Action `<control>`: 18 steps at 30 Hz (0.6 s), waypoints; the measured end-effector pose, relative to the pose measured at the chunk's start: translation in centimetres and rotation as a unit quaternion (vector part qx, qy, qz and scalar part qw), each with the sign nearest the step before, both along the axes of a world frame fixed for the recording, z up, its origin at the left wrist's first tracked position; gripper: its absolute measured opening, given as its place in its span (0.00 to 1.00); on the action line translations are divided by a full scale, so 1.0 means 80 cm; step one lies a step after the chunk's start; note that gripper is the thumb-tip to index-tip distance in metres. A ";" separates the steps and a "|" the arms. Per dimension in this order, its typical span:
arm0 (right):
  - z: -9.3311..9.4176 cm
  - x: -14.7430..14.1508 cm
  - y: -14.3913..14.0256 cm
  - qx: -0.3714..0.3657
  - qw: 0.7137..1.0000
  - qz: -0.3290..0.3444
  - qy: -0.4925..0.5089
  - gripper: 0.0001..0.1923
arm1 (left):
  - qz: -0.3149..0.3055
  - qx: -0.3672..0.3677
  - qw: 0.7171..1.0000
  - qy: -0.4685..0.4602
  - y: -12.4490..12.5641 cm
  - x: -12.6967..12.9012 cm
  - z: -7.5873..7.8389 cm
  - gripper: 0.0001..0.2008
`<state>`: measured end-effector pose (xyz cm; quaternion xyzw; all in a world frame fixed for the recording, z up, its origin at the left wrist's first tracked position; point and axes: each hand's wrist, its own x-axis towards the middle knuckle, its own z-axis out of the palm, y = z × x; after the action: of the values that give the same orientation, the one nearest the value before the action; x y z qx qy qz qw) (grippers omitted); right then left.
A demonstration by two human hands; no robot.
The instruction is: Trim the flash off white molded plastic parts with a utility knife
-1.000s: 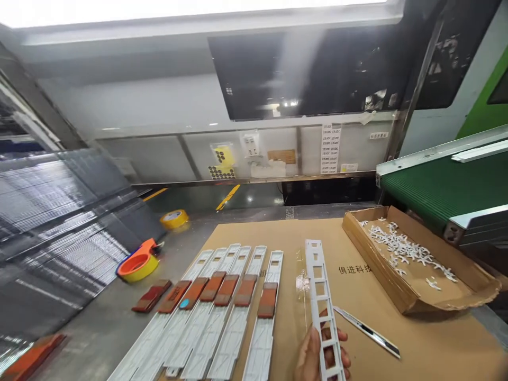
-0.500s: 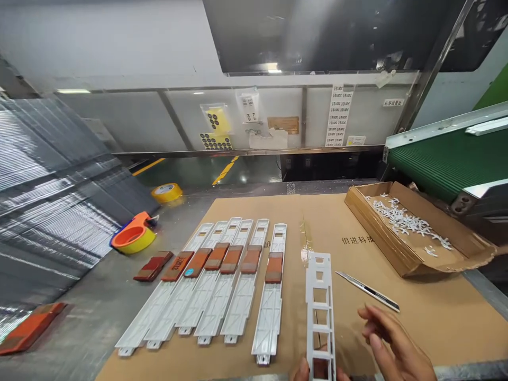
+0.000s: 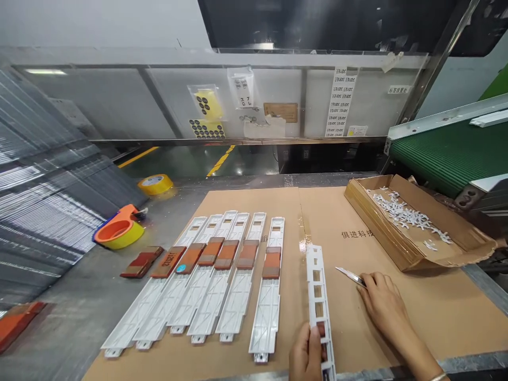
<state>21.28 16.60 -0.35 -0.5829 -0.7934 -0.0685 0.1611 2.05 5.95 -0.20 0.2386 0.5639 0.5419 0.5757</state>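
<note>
Reaching forward since the earlier frame, the right hand [image 3: 381, 301] now closes on a slim metal blade [image 3: 349, 276] on the cardboard-covered tabletop [image 3: 397, 328]; the left hand [image 3: 307, 354] pinches a white ladder-shaped plastic strip [image 3: 317, 296]. Blade could slip toward fingers.

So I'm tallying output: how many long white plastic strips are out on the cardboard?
7: six side by side on the cardboard sheet's left half, one ladder-like strip held by the left hand.

A person's left hand [image 3: 307, 352] grips a white ladder-like plastic frame [image 3: 317, 288] on a cardboard-covered bench [image 3: 416, 317], while the right hand [image 3: 381, 299] rests on a metal blade [image 3: 349, 276]. Six white panels [image 3: 222, 280] lie alongside.
</note>
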 end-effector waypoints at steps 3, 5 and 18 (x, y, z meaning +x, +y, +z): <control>0.001 0.004 -0.001 -0.008 1.000 0.007 -0.004 0.09 | -0.005 0.034 0.986 0.161 0.011 0.009 -0.009 0.36; 0.004 0.007 -0.001 -0.011 1.000 0.008 0.005 0.11 | -0.012 0.075 0.956 0.284 0.013 0.014 -0.018 0.31; 0.050 -0.005 -0.007 -0.079 0.984 0.074 0.143 0.10 | -0.084 0.167 0.679 0.710 0.050 0.014 0.003 0.28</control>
<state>20.91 16.05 3.66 -0.5374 -0.8062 0.0903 0.2306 3.14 9.91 0.02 0.6900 0.6814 0.2441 -0.0037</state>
